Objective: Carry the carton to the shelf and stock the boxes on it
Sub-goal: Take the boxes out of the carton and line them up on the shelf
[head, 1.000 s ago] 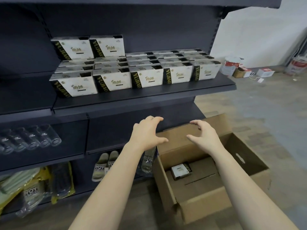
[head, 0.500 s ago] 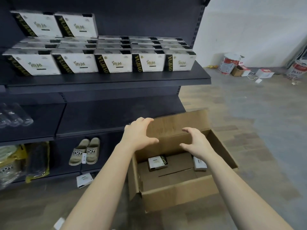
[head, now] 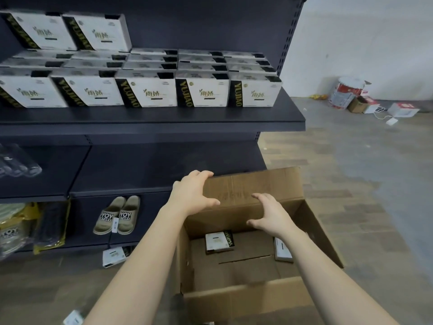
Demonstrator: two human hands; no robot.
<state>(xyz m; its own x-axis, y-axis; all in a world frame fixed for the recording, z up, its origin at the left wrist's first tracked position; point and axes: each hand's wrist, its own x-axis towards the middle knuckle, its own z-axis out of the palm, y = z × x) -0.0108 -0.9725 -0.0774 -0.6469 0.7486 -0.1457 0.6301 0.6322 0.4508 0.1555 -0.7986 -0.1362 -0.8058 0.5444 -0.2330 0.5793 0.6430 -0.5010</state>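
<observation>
The open brown carton (head: 246,299) stands on the floor in front of the dark shelf (head: 164,118). Inside it lie a white box with a black stripe (head: 219,241) and a second box (head: 282,250) partly hidden by my right forearm. Rows of the same white boxes (head: 201,92) fill the shelf, with two more stacked on top at the left. My left hand (head: 192,194) is spread at the left corner of the carton's far flap; contact is unclear. My right hand (head: 269,214) hovers with spread fingers above the carton's opening and holds nothing.
One white box (head: 114,255) lies on the floor at the shelf's foot and another (head: 73,319) at the bottom edge. Slippers (head: 117,215) and bagged goods (head: 16,231) sit on the lowest shelf. Cans and small boxes (head: 358,99) lie by the far wall.
Both hands have come down closer to the carton, and the carton now sits more central in view. The second box inside it has come into sight.
</observation>
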